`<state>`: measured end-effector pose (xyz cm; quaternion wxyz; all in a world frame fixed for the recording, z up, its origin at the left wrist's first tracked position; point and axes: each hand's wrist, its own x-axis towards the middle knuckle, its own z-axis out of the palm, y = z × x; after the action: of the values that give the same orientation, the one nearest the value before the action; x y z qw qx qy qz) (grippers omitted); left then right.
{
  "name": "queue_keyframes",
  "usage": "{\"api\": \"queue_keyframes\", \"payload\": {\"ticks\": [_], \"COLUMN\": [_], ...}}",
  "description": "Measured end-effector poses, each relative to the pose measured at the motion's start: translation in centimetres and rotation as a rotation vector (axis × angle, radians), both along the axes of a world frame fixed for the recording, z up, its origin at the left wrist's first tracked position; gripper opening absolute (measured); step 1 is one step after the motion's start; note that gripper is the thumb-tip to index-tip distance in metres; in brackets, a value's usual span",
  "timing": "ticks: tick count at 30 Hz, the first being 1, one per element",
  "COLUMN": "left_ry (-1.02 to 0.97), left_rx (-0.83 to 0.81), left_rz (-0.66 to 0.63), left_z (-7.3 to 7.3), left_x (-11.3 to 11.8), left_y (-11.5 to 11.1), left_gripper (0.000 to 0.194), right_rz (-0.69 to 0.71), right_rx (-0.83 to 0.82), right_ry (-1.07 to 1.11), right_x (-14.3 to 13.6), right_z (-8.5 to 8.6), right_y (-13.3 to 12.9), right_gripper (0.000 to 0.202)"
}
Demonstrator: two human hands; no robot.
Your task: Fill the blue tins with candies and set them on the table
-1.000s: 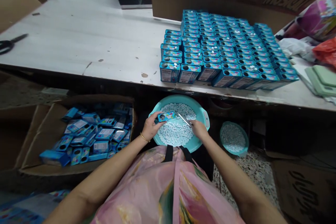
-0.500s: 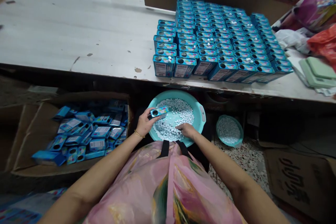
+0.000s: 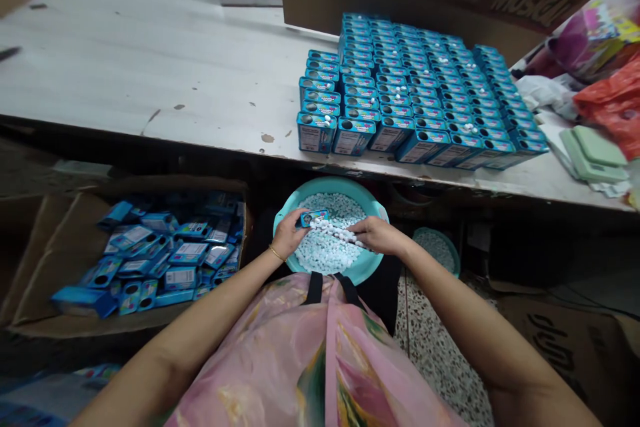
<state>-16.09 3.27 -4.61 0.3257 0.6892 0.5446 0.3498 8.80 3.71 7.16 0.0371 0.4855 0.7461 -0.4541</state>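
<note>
My left hand [image 3: 290, 235] grips a small blue candy box [image 3: 314, 217] at the left side of the turquoise basin [image 3: 283, 215]. The box's round hole shows on top, near my fingers. Small white candies [image 3: 327, 257] fill much of the basin. My right hand [image 3: 374, 235] is closed around a heap of these candies at the basin's right side, level with the box. A row of candies stretches from its fingertips to the box and partly covers the box's front. Part of the right fingers is hidden.
Rows of upright blue boxes [image 3: 390, 103] stand on the white table [image 3: 150, 73], some with candies on top. A cardboard carton [image 3: 55, 267] of loose boxes sits at left. A smaller candy basin [image 3: 456, 260] is on the floor at right. A green scale [image 3: 593, 153] lies on the table.
My right hand has come up out of the candies with a heap in it and moved right. The box in my left hand has shifted slightly right, and candies now lie against it.
</note>
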Motion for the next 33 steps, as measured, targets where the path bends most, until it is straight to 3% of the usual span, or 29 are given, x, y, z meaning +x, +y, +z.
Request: {"api": "queue_keyframes", "payload": {"ticks": [5,12,19,23,26,29,32,33], "left_ry": [0.078,0.111,0.109,0.083,0.106,0.167,0.253,0.295], "left_rx": [0.067,0.063,0.066,0.063,0.107,0.182,0.263,0.285], "left_rz": [-0.080,-0.104,-0.094,-0.061,-0.044,-0.049,-0.186,-0.252], "left_z": [-0.1,-0.2,-0.7,-0.3,1.6,4.3,6.6,7.1], "left_x": [0.4,0.4,0.5,0.4,0.0,-0.7,-1.6,-1.9], "left_y": [-0.5,-0.5,-0.2,-0.4,-0.7,-1.0,-0.9,-0.8], "left_gripper": [0.037,0.036,0.036,0.036,0.036,0.036,0.038,0.039], "right_rz": [0.056,0.119,0.114,0.054,-0.054,-0.222,-0.355,-0.323], "right_rx": [0.100,0.094,0.185,0.175,0.144,0.123,0.243,0.256], "right_ry": [-0.137,-0.275,-0.310,-0.200,-0.083,-0.037,-0.255,-0.351], "right_x": [-2.5,-4.5,-4.0,-1.7,1.0,2.7,2.3,1.8], "right_z": [1.4,3.1,3.4,3.7,2.4,-1.0,-5.4,-6.8], "right_y": [1.0,1.4,1.1,0.3,-1.2,-3.2,-4.9,-5.2], "right_gripper": [0.025,0.025,0.024,0.025,0.028,0.033,0.037,0.038]}}
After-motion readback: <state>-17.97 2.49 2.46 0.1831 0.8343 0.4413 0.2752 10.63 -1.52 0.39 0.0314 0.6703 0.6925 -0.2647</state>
